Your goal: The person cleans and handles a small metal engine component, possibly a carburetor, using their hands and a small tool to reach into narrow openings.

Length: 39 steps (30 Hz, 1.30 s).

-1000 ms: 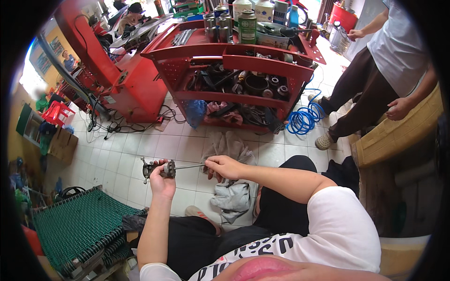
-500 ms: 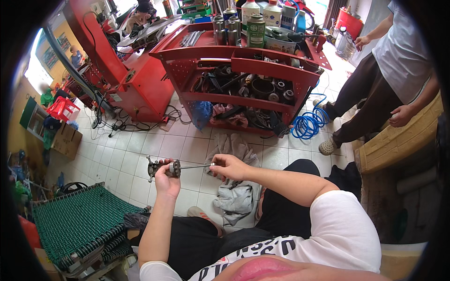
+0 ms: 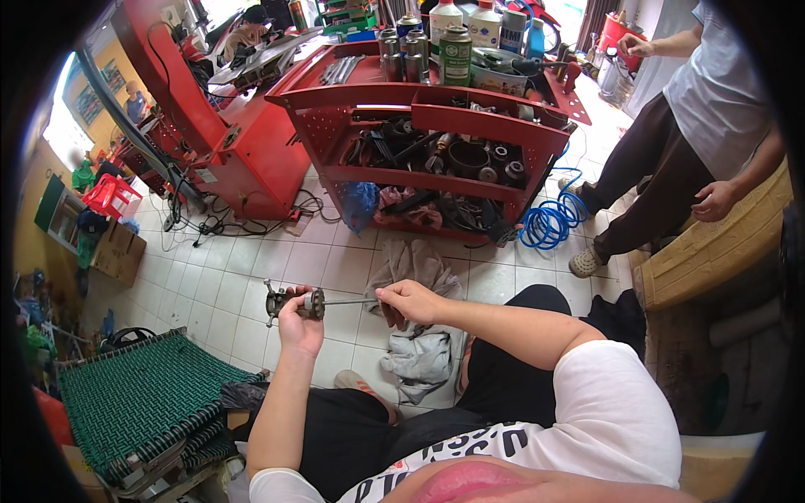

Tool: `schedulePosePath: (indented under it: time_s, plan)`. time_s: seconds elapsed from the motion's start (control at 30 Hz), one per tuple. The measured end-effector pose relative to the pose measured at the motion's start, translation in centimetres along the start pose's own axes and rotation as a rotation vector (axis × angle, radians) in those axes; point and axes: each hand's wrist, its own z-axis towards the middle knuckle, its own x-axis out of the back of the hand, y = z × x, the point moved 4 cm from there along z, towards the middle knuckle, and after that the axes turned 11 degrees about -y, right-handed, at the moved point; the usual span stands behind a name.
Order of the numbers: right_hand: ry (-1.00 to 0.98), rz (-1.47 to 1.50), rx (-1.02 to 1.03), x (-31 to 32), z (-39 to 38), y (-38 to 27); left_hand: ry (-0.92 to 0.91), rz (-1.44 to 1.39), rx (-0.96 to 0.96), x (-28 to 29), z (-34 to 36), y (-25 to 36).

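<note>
My left hand [image 3: 299, 329] is closed around a dark metal mechanical part [image 3: 314, 303], round at one end, with short prongs sticking out at the other. I cannot tell its exact kind. From its round end a thin metal rod [image 3: 348, 301] points to the right, roughly level. The fingers of my right hand [image 3: 408, 300] pinch the rod's far end and cover its tip. Both hands are in the air above the tiled floor, in front of my knees. Beneath my right hand lies a crumpled light grey cloth [image 3: 418, 356].
A red tool cart [image 3: 344, 99] with spray cans, bottles and metal parts stands ahead. Coiled blue hose [image 3: 549, 226] lies beside it. A person in a white shirt [image 3: 713, 92] stands at the right. A green woven folding seat [image 3: 151, 390] is at my left, a red machine [image 3: 243, 168] beyond.
My right fingers have shifted slightly and now hide the pale tip of the rod. My left hand has barely moved. The standing person's farther hand has risen.
</note>
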Motion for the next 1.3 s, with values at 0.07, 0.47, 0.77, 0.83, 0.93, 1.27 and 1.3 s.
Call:
schedulePosePath:
  time_s: [0.07,0.47,0.77,0.83,0.93,1.27,1.3]
  plan:
    - [0.021,0.035,-0.005,-0.2,0.0,-0.1,0.001,0.017,-0.012,0.2,-0.1,0.1]
    - [0.040,0.029,0.002,-0.3,-0.1,0.0,0.000,0.013,-0.017,0.3,0.0,0.0]
    - [0.084,-0.036,0.075,-0.1,-0.1,-0.3,0.002,0.005,-0.016,-0.4,-0.3,0.0]
    - [0.034,0.014,0.004,-0.3,0.0,-0.1,0.002,0.007,-0.019,-0.3,-0.3,0.0]
    - [0.089,0.082,-0.007,-0.6,-0.3,-0.4,0.007,0.010,-0.029,-0.1,-0.3,0.3]
    - [0.063,0.048,0.027,-0.4,-0.2,-0.5,-0.017,0.012,-0.012,0.4,-0.1,0.1]
    - [0.067,0.078,0.011,-0.5,-0.2,-0.5,-0.010,0.013,-0.015,0.6,-0.1,0.2]
